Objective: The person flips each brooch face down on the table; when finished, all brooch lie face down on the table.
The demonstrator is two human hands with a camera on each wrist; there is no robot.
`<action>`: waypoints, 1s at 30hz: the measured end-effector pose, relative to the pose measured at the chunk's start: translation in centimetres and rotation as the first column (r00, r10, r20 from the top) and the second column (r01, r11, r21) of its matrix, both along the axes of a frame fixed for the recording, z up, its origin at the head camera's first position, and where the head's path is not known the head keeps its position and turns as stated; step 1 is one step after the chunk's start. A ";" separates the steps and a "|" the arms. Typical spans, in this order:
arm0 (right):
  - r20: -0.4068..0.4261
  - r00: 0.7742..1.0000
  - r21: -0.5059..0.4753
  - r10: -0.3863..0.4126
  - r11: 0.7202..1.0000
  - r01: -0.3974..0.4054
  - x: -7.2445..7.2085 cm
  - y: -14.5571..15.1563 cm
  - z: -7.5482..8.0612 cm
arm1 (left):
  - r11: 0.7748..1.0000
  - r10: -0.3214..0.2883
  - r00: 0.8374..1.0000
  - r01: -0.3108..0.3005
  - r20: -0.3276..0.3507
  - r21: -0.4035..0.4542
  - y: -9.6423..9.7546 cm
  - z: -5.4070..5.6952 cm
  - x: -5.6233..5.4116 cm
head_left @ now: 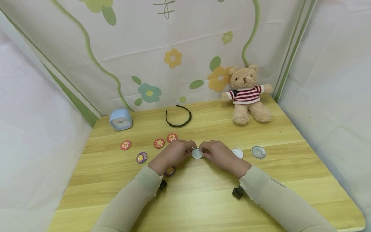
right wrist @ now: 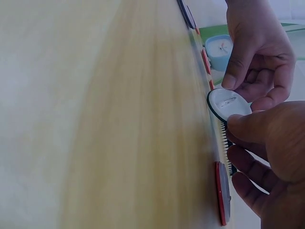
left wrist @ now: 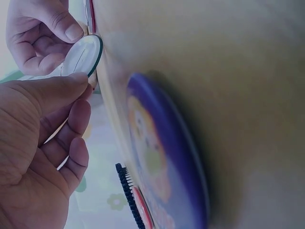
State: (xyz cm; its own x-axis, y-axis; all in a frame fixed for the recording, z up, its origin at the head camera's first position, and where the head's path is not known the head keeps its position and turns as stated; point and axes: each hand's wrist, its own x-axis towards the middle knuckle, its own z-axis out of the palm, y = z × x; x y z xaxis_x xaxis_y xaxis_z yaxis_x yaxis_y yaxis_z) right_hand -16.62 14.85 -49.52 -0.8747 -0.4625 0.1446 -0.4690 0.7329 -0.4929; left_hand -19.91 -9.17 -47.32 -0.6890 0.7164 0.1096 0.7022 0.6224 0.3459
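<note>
A round pin-back button badge point(head_left: 197, 154) is held between my two hands above the table, its pale back and pin point(right wrist: 228, 101) facing up and its rim dark. My left hand point(head_left: 177, 152) pinches its left edge between thumb and fingers. At the opposite edge, the right hand point(head_left: 218, 155) pinches it the same way. The badge's front is hidden. Below my left wrist lies a purple badge point(head_left: 169, 171), partly covered; it looms large in the left wrist view. Near the right wrist, a white-backed badge point(head_left: 237, 153) and a silver-backed badge point(head_left: 258, 152) lie face down.
On the left of the wooden table point(head_left: 197, 206) lie a purple badge point(head_left: 141, 157) and red badges point(head_left: 126, 145), face up. Along the back stand a blue clock point(head_left: 120, 119) and a teddy bear point(head_left: 246, 95), with a black headband point(head_left: 178, 125) between them. Printed fabric walls enclose the table.
</note>
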 end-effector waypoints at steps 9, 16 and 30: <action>0.019 1.000 0.003 0.008 1.000 -0.008 -0.2 0.1 -0.3 | 0.998 0.022 0.999 -0.021 0.024 -0.053 0.1 -0.5 -0.4; 0.041 0.999 0.026 0.017 1.000 -0.018 -0.2 0.0 -0.2 | 0.996 0.039 0.997 -0.033 0.070 -0.082 0.2 -0.6 -0.5; 0.006 0.996 0.040 0.087 0.995 -0.088 -0.3 0.3 -0.6 | 0.996 0.027 0.989 -0.013 0.145 -0.094 0.5 -0.6 -0.6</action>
State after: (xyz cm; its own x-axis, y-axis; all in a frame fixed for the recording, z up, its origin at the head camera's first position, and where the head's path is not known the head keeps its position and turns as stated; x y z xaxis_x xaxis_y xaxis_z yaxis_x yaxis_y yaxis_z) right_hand -16.96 15.11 -50.09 -0.8312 -0.5427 0.1206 -0.5300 0.7082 -0.4663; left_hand -20.46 -8.63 -47.89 -0.7068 0.7049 -0.0590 0.6357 0.6696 0.3841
